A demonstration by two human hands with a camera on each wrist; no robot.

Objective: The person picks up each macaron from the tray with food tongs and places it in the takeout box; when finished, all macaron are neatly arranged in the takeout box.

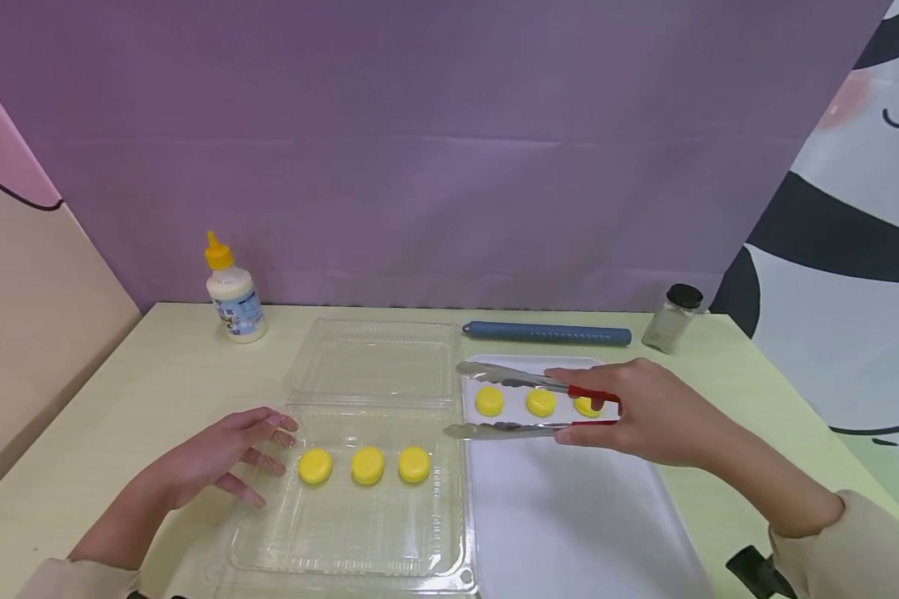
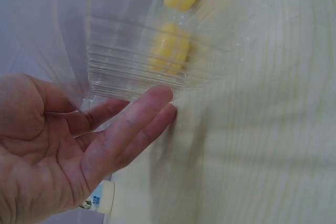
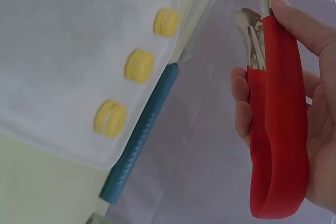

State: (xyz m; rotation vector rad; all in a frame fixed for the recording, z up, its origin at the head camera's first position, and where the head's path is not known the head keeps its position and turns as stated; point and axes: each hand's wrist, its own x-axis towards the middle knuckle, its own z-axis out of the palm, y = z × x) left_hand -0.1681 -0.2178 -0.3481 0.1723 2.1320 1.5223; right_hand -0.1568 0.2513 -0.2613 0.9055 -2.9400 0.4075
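Observation:
My right hand (image 1: 644,412) grips metal tongs with red handles (image 3: 283,124). The tongs' arms are spread, with nothing between their tips, above the white tray (image 1: 569,516). Three yellow macarons (image 1: 541,403) lie in a row near the tray's far edge. Left of the tray, a clear plastic clamshell box (image 1: 360,532) lies with its lid folded back. Three more yellow macarons (image 1: 367,466) sit in a row in its base. My left hand (image 1: 221,457) is at the box's left side, fingers loosely extended; whether they touch the wall I cannot tell.
A blue-grey stick (image 1: 547,334) lies behind the tray. At the back left stands a white bottle with a yellow nozzle cap (image 1: 235,299). A glass jar with a black lid (image 1: 672,319) stands at the back right. A purple cloth (image 1: 449,166) hangs behind the table.

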